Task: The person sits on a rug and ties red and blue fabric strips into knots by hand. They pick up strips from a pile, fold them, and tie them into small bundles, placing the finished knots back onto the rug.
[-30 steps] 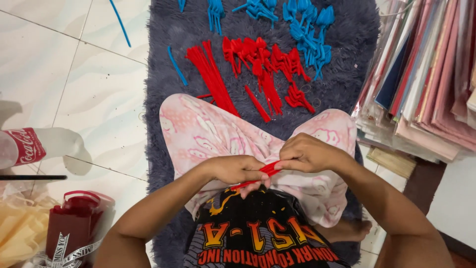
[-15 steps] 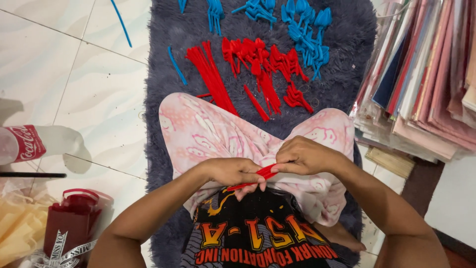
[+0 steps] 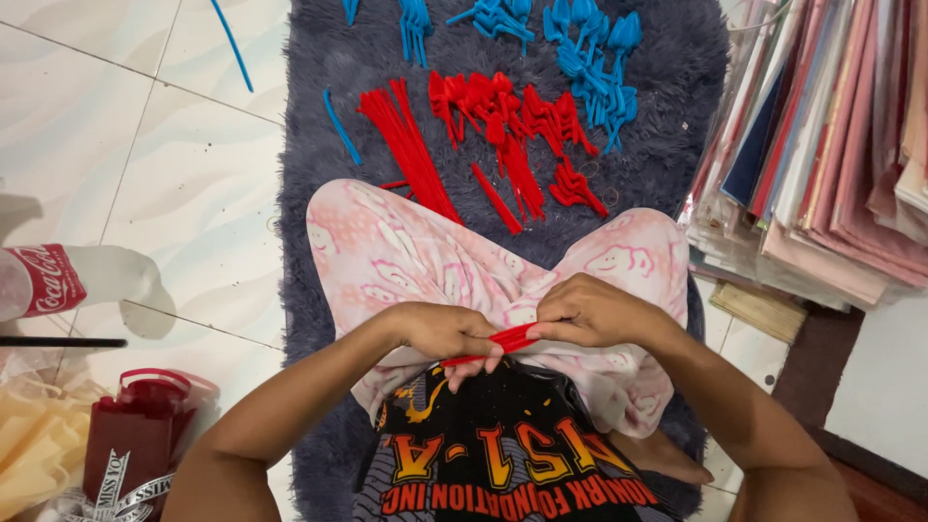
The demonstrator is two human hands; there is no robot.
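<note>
I sit cross-legged on a dark grey shaggy rug (image 3: 667, 145), in pink patterned trousers. My left hand (image 3: 447, 332) and my right hand (image 3: 590, 311) meet over my lap, both pinching a thin red fuzzy wire (image 3: 505, 340) that is bent between the fingers. On the rug ahead lies a bundle of straight red wires (image 3: 408, 150). Beside it rests a heap of folded red wire shapes (image 3: 512, 111), and a heap of folded blue wire shapes (image 3: 594, 53) lies farther back.
A stack of coloured paper sheets in clear sleeves (image 3: 831, 145) stands at the right. A plastic bottle with a red label (image 3: 58, 275) lies on the white tiled floor at left. A dark red bag (image 3: 135, 440) sits at lower left. Loose blue wires (image 3: 338, 126) lie near the rug's left edge.
My hands stay together over my lap, fingers shifting slightly along the red wire. The view has tilted a little; nothing on the rug has moved.
</note>
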